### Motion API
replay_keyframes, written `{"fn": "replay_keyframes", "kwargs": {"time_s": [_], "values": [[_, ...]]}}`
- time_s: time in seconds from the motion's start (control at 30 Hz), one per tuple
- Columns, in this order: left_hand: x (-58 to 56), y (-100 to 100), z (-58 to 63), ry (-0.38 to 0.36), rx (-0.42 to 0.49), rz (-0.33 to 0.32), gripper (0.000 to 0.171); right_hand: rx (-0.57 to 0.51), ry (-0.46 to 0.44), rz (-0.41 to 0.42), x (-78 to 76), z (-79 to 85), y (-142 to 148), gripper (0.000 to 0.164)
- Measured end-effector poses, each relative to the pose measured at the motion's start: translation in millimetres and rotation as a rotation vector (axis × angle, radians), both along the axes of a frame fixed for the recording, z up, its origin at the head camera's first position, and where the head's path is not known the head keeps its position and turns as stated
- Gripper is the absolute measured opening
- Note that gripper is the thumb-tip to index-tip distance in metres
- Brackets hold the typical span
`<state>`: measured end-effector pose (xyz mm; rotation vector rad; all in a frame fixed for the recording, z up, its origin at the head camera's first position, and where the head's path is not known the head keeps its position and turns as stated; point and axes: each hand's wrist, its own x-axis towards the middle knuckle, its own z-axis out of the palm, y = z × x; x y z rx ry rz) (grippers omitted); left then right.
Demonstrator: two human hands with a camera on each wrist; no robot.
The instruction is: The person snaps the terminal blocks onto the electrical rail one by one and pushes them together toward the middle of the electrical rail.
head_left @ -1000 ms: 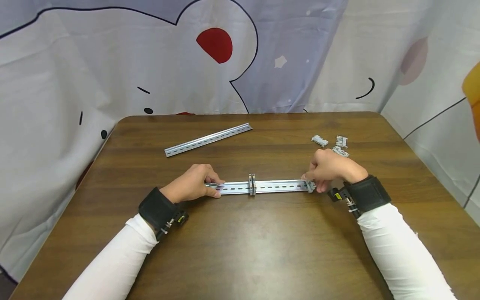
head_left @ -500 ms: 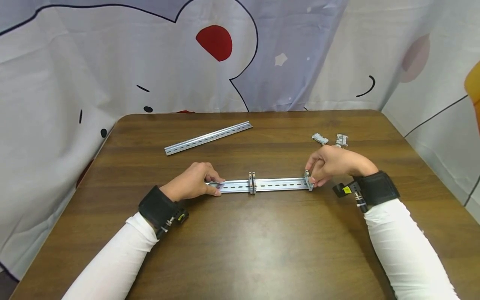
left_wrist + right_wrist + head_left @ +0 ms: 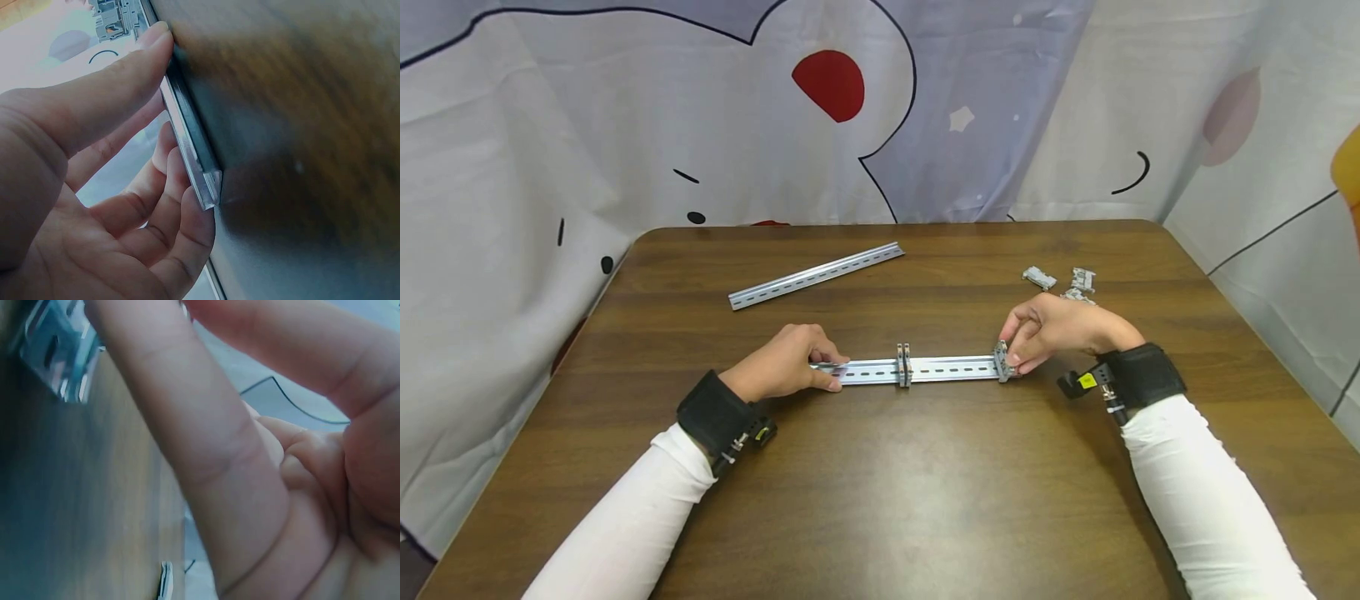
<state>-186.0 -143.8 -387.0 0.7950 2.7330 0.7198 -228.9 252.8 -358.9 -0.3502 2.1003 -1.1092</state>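
Both hands work at one slotted rail (image 3: pixel 958 368), the left hand (image 3: pixel 790 362) at its left end and the right hand (image 3: pixel 1052 329) at its right.

From the head view, the left thumb lies along the rail's near edge, fingers across on the far side. The right thumb and forefinger pinch a terminal block (image 3: pixel 1002 362), upright at the rail's right end; I can't tell whether it is fully clipped on. Near the rail's middle stands a block pair (image 3: pixel 903 365); beyond its right end lie loose blocks (image 3: pixel 1039 277). Fitting this block seems to be the step in hand, and the next move likely calls for sliding it squarely inward while the left hand steadies.

From the left wrist, the fingers curl against the rail opposite the thumb, its cut end showing beside the last finger.

From the right wrist, a bent finger slants toward the rail's end; the fingertips run out of sight.
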Motion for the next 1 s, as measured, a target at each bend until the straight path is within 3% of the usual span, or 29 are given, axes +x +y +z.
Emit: {"fn": "replay_keyframes", "kwargs": {"time_s": [0.57,1.0], "values": [[0.0,0,0.0,0.002,-0.007,0.001,0.034,-0.067,-0.031,-0.074,6.0,-7.6,-30,0.036],[-0.5,-1,1.4,-0.007,-0.005,0.003,0.034,-0.119,-0.086,-0.070,6.1,-13.5,-34,0.028]]}}
